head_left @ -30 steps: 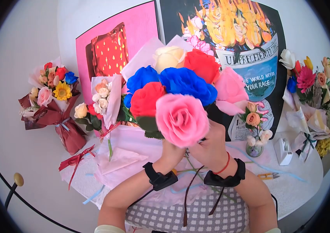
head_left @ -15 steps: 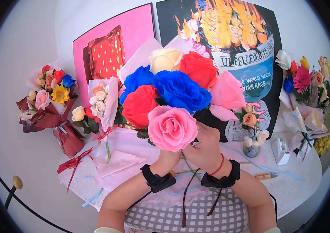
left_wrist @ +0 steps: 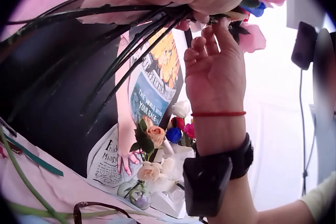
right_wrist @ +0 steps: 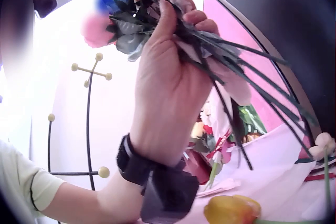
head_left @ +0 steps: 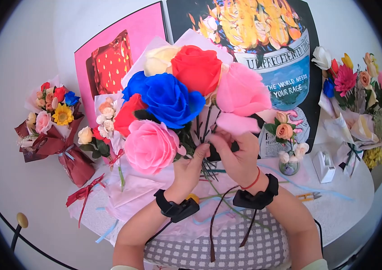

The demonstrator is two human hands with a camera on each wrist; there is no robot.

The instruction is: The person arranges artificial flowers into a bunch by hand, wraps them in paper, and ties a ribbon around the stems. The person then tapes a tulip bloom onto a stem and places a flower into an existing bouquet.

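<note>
A bouquet of large roses, including a blue rose (head_left: 173, 101) and a pink rose (head_left: 151, 146), leans to the left in the head view. My left hand (head_left: 188, 173) grips its dark stems (right_wrist: 231, 58), thumb across them, below the blossoms. On the other side, my right hand (head_left: 238, 155) has its fingers bent at the upper stems, below another pink rose (head_left: 242, 92); its fingertips (left_wrist: 223, 22) meet at the stems in the left wrist view. Pale wrapping paper (head_left: 193, 39) stands behind the blossoms. The lower stems spread out freely beneath the left hand.
A maroon-wrapped bouquet (head_left: 76, 164) stands at the left, a white-wrapped one (head_left: 350, 130) at the right. A small glass vase (head_left: 289, 168), tape dispenser (head_left: 323, 166) and orange snips (head_left: 308, 196) are on the table. Pink paper (head_left: 137, 191), loose stems and ribbons lie below the hands.
The bouquet has tilted and shifted left, uncovering its stems and both hands' fingers. My right hand has come apart from the left and sits at the upper stems.
</note>
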